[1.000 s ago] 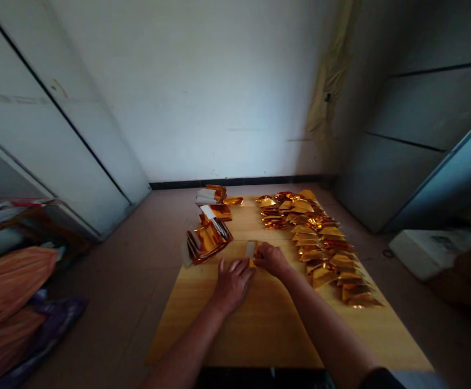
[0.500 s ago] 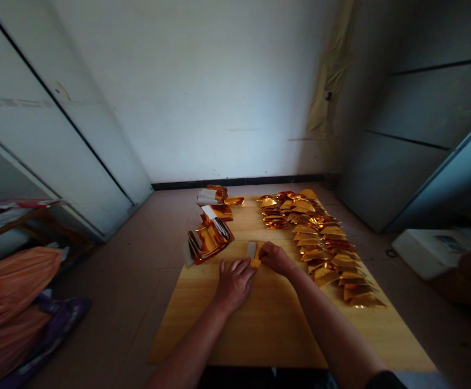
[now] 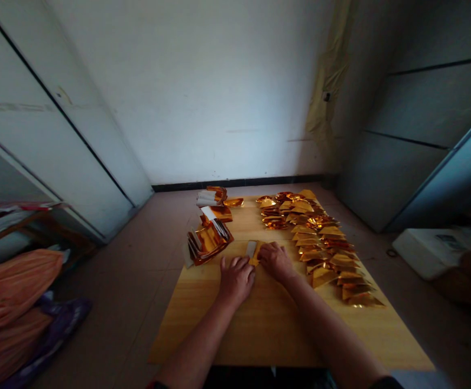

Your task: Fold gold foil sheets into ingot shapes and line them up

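Head view: we recorded one pale wall, closing off the far side. Two cabinets, one at left and one at right. One wooden table, centre. One orange cloth, low at left, and one white box, on the floor at right. Gold folded pieces, many, overlapping in rows along the table's right side. Gold sheets, bundled at the table's left edge. One left hand, fingers slightly parted and bent, tips at the small sheet's near left corner; we could not tell whether they gripped. One right hand, fingers bunched against its right edge, their hold hidden from us. One small sheet, gold with a pale strip, flat on the table between both hands.
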Tool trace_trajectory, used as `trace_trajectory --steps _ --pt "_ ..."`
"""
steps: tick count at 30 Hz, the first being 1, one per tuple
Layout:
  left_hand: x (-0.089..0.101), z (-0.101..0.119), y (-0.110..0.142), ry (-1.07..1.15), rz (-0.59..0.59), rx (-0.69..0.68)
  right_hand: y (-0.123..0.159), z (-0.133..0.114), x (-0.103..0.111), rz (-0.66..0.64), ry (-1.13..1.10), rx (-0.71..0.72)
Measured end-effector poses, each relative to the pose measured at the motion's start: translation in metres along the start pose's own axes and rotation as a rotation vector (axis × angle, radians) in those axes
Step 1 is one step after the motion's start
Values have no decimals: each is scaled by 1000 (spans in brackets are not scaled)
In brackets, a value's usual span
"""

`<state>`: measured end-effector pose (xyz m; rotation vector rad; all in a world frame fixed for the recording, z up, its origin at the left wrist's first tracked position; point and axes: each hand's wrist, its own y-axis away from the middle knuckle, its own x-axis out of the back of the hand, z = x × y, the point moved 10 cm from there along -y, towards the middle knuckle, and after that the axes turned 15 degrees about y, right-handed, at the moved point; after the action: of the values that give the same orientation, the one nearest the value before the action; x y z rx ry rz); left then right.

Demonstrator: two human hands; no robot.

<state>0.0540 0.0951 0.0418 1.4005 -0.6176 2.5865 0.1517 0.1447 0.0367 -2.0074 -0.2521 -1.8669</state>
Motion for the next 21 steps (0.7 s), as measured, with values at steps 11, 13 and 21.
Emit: trace_trajectory --steps 11,13,21 --pt "-6 -9 -25 -129 24 -43 26 -24 1 -9 171 49" --pt "-5 -9 -26 -138 18 -38 27 -27 0 -19 161 61" --pt "3 5 -18 -123 69 4 27 -20 4 -11 99 59"
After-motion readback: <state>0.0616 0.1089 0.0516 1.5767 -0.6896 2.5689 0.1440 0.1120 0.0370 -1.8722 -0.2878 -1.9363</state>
